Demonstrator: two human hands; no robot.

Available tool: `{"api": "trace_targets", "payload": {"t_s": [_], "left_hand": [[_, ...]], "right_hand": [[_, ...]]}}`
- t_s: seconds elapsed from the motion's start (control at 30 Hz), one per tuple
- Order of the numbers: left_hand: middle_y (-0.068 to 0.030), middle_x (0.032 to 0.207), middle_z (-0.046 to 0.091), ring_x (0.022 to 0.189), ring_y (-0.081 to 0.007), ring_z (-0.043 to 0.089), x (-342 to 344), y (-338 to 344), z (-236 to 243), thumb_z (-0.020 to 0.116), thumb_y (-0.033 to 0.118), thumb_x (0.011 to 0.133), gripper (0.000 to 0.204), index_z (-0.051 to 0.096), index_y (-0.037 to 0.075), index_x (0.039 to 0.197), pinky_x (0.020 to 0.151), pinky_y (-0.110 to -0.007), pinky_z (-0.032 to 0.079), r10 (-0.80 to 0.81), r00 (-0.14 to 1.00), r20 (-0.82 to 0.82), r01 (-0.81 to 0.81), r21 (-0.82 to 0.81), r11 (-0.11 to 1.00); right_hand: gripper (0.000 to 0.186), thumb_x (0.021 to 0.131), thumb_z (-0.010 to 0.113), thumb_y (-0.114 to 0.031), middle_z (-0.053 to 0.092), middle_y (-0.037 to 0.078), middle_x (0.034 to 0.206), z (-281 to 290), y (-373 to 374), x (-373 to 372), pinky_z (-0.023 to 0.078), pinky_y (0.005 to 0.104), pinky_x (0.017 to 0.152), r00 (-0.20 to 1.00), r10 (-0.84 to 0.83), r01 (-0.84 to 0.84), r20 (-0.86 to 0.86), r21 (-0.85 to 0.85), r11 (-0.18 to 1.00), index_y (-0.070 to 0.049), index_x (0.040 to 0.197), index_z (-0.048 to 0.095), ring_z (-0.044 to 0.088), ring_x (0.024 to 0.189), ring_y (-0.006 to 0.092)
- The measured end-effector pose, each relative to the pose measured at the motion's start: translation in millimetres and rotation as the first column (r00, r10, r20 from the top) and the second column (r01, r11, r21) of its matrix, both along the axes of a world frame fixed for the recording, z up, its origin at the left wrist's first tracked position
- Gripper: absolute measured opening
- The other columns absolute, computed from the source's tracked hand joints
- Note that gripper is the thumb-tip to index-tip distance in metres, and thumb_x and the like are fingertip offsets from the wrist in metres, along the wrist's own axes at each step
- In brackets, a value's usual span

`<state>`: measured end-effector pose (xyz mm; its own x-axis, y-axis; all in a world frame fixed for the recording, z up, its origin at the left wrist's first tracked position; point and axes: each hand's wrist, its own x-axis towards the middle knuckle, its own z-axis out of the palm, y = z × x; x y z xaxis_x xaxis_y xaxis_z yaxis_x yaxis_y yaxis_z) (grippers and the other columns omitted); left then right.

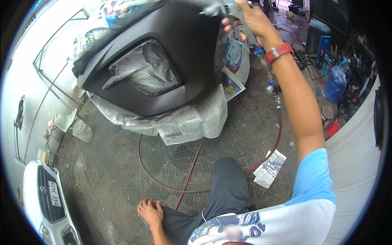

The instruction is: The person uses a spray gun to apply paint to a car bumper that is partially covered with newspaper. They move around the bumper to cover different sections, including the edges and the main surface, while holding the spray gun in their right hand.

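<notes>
Partly cut off by the upper edge, a spray gun (229, 9) sits gripped in the right hand (252, 20) beside a dark, paper-masked car panel (196, 49); the left hand (151, 212), well apart, rests loosely on dark trousers (175, 226). A pale bucket's (83, 132) contents are indistinct.

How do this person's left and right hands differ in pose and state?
The right hand is raised near the top of the view, while the left hand rests low, on the left leg. The right hand grips a spray gun; the left hand holds nothing visible. A red wristband sits behind the right hand, none behind the left. Both are ungloved.
</notes>
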<state>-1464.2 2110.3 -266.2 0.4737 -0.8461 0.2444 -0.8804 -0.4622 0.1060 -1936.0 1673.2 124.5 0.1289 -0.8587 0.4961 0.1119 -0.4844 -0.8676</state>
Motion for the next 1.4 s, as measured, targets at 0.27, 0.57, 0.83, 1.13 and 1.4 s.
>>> {"api": "trace_targets", "payload": {"t_s": [0.27, 0.57, 0.83, 1.13, 1.4], "left_hand": [[-0.0131, 0.133, 0.072, 0.138, -0.0359, 0.056, -2.1, -2.2, 1.0, 0.082, 0.030, 0.089, 0.043, 0.080, 0.002, 0.121, 0.127, -0.055, 0.033, -0.016, 0.999, -0.040, 0.016, -0.002, 1.000], [-0.0133, 0.130, 0.073, 0.134, -0.0365, 0.058, -6.7, -17.4, -6.0, 0.084, 0.029, 0.087, 0.041, 0.080, 0.003, 0.119, 0.123, -0.053, 0.037, -0.093, 0.996, 0.010, 0.093, -0.009, 0.996], [-0.0135, 0.130, 0.073, 0.134, -0.0366, 0.058, -6.7, -11.3, -2.0, 0.085, 0.027, 0.086, 0.041, 0.080, 0.004, 0.119, 0.123, -0.054, 0.036, -0.093, 0.995, -0.025, 0.091, -0.056, 0.994], [-0.0128, 0.130, 0.073, 0.134, -0.0360, 0.058, -1.2, -10.9, -4.8, 0.086, 0.027, 0.086, 0.040, 0.080, 0.004, 0.118, 0.122, -0.054, 0.036, -0.075, 0.997, -0.030, 0.073, -0.055, 0.996], [-0.0133, 0.132, 0.074, 0.134, -0.0359, 0.059, 8.2, -28.7, -17.1, 0.083, 0.033, 0.089, 0.045, 0.079, 0.004, 0.123, 0.123, -0.055, 0.036, -0.131, 0.991, -0.029, 0.131, -0.005, 0.991]], "right_hand": [[0.047, 0.117, 0.049, -0.050, 0.075, 0.008, 0.082, 8.8, -57.9, -36.7, 0.048, 0.0318, 0.041, 0.883, -0.469, 0.466, -0.001, -0.117, 0.877, -0.009, 0.127, 0.070, 0.070, 0.058, 0.0159], [0.054, 0.116, 0.046, -0.055, 0.079, 0.012, 0.089, 62.6, -4.5, 59.9, 0.050, 0.0311, 0.040, 0.988, -0.152, 0.151, -0.008, -0.107, 0.983, -0.007, 0.132, 0.063, 0.076, 0.063, 0.0195], [0.059, 0.116, 0.043, -0.058, 0.079, 0.011, 0.088, 47.9, -62.2, 15.7, 0.050, 0.0302, 0.042, 0.970, -0.237, 0.236, 0.060, 0.015, 0.972, -0.005, 0.123, 0.068, 0.077, 0.067, 0.0190], [0.064, 0.113, 0.047, -0.060, 0.081, 0.011, 0.090, -41.3, -82.4, -70.8, 0.055, 0.0333, 0.047, 0.781, -0.590, 0.623, -0.205, 0.180, 0.761, -0.002, 0.123, 0.072, 0.079, 0.069, 0.0190], [0.060, 0.114, 0.050, -0.058, 0.080, 0.010, 0.092, -15.5, 0.2, 16.6, 0.051, 0.0258, 0.044, 0.901, -0.425, 0.417, -0.090, -0.091, 0.904, -0.005, 0.135, 0.070, 0.079, 0.074, 0.0144]]}}
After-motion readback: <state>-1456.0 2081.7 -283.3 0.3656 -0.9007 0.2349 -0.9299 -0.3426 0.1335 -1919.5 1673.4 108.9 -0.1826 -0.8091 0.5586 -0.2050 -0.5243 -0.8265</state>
